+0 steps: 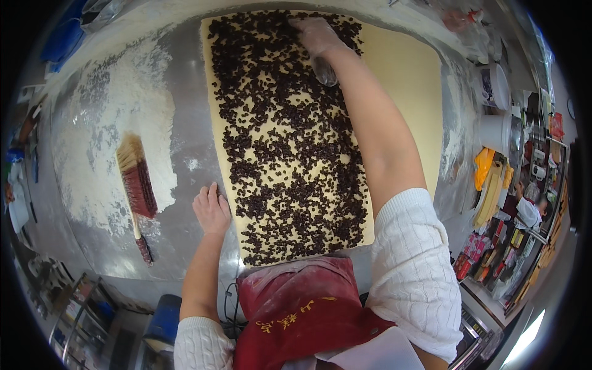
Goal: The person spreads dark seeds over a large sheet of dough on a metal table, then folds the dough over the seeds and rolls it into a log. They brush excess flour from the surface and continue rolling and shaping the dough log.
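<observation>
A large sheet of pale dough (402,92) lies on the metal worktop, its left and middle part strewn with small dark beans or raisins (296,152); a broad strip at the right is bare. My right hand (317,37), in a clear plastic glove, reaches to the far end of the sheet, over the dark pieces. Its fingertips are among them; whether it holds any cannot be told. Bare and resting on the worktop, my left hand (212,210) is beside the sheet's near left edge, fingers slightly apart, holding nothing.
White flour (101,185) covers the worktop (189,115) at the left, where a bench brush (138,180) with a wooden handle lies. White tubs (495,134) and an orange cloth or bag (484,166) stand or lie at the right. Beyond them, another person (528,212) is by shelves.
</observation>
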Motion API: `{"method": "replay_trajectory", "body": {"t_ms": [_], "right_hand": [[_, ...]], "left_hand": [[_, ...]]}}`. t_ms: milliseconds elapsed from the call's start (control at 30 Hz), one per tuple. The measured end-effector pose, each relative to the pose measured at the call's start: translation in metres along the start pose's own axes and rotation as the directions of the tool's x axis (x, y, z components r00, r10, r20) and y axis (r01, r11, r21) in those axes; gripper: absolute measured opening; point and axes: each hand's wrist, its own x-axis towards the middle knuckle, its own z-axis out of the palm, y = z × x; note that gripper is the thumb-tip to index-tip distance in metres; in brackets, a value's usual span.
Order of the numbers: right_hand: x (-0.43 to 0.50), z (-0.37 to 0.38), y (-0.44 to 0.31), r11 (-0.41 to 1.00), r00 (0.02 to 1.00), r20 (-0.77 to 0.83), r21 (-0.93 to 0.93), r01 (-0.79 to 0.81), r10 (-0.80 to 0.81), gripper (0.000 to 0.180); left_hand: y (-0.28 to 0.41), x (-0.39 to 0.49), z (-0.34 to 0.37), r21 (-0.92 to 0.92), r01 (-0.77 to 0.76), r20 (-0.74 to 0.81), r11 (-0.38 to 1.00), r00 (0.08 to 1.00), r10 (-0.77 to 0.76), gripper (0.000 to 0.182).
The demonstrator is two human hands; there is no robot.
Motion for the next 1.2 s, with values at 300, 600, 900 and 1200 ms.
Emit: {"method": "replay_trajectory", "body": {"t_ms": [300, 600, 900, 1200], "right_hand": [[-0.059, -0.006, -0.004, 0.998, 0.999, 0.016, 0.049, 0.048, -0.049, 0.052], [-0.059, -0.017, 0.002, 0.969, 0.998, 0.017, 0.239, -0.066, 0.063, 0.055], [-0.229, -0.031, -0.092, 0.622, 0.838, 0.352, 0.562, -0.545, 0.416, 0.031], [-0.305, -0.006, -0.118, 0.66, 0.889, 0.27, 0.597, -0.456, 0.371, 0.018]], "left_hand": [[0.0, -0.001, 0.001, -0.001, 0.004, -0.002, 1.0, 1.0, -0.004, 0.038], [0.002, 0.001, -0.004, -0.006, 0.0, 0.001, 1.0, 1.0, 0.0, 0.038], [0.001, -0.002, -0.001, 0.003, 0.013, -0.002, 1.0, 1.0, -0.013, 0.036], [-0.002, -0.002, -0.003, -0.276, 0.059, -0.127, 0.959, 0.987, -0.097, 0.04]]}}
